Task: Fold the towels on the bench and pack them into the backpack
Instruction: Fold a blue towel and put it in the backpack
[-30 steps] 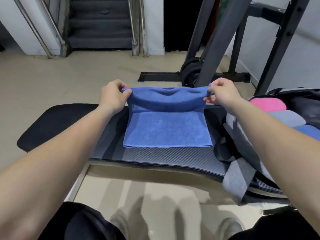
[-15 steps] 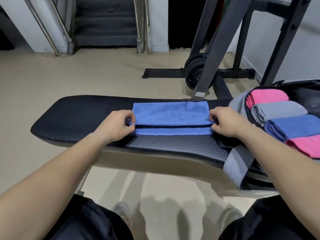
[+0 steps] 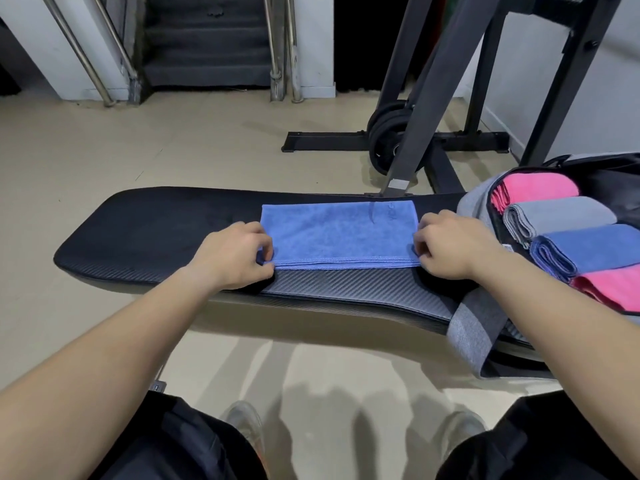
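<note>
Pinches the near left corner of the blue towel (image 3: 339, 235) with the left hand (image 3: 235, 254), fingers curled in against the thumb. Clamps the near right corner the same way with the right hand (image 3: 450, 247), knuckles up, fingertips tucked at the towel's edge. Holds both hands apart, one at each short end, forearms reaching in from the near side.

Between the hands: the towel, folded into a wide flat band, stitched edges stacked along its near side, flat on the black padded bench (image 3: 156, 230), right of the bench's middle.

Just right of the right hand, on the bench's right end: the open grey backpack (image 3: 474, 206), with packed towels (image 3: 557, 216) side by side inside, from far to near pink, grey, blue, pink. Off the near edge there, a grey strap (image 3: 474, 327) hanging down.

Behind the bench, to the right: a dark metal rack (image 3: 433, 98) with weight plates (image 3: 384, 133) at its foot. Far left: stairs (image 3: 207, 39) with steel rails. Below, near: two shoes (image 3: 246, 424) on the beige floor (image 3: 138, 150).
</note>
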The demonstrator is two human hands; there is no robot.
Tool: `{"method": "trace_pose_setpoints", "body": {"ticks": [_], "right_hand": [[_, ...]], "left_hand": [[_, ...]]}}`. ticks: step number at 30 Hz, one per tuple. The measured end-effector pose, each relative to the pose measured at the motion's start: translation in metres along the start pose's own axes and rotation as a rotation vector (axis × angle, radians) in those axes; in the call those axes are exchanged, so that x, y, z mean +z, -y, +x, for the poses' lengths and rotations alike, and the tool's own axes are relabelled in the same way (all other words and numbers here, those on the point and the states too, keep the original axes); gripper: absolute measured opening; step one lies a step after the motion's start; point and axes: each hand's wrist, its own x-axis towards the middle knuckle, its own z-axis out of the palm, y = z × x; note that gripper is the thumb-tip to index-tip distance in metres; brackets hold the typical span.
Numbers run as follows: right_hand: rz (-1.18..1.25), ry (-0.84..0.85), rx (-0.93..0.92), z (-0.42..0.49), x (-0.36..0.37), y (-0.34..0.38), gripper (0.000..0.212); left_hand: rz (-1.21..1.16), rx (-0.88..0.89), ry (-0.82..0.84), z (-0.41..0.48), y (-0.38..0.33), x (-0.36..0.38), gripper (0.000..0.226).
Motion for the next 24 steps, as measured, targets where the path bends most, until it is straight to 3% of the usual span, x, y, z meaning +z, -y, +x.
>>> {"method": "trace_pose_setpoints", "body": {"ticks": [2, 5, 9, 13, 18, 24], "right_hand": [[0.051, -0.121, 0.040, 0.007, -0.008, 0.009, 0.021], [0.285, -0.251, 0.058, 0.031, -0.009, 0.030, 0.025], [0.443, -0.151, 0.000, 0.066, 0.009, 0.064, 0.049], [0.348, 0.002, -0.001, 0.080, 0.032, 0.075, 0.069], [0.297, 0.108, 0.076, 0.072, 0.049, 0.048, 0.082], [0.305, 0.147, 0.174, 0.061, 0.050, 0.037, 0.088]], "left_hand": [[0.001, -0.035, -0.064, 0.009, -0.011, -0.006, 0.027], [-0.138, -0.105, -0.146, 0.034, -0.039, -0.008, 0.024], [-0.175, -0.009, -0.065, 0.070, -0.076, 0.012, 0.042], [-0.049, 0.048, 0.101, 0.084, -0.083, 0.036, 0.056], [-0.129, -0.006, 0.215, 0.079, -0.054, 0.050, 0.070], [-0.154, -0.122, 0.172, 0.065, -0.021, 0.043, 0.056]]}}
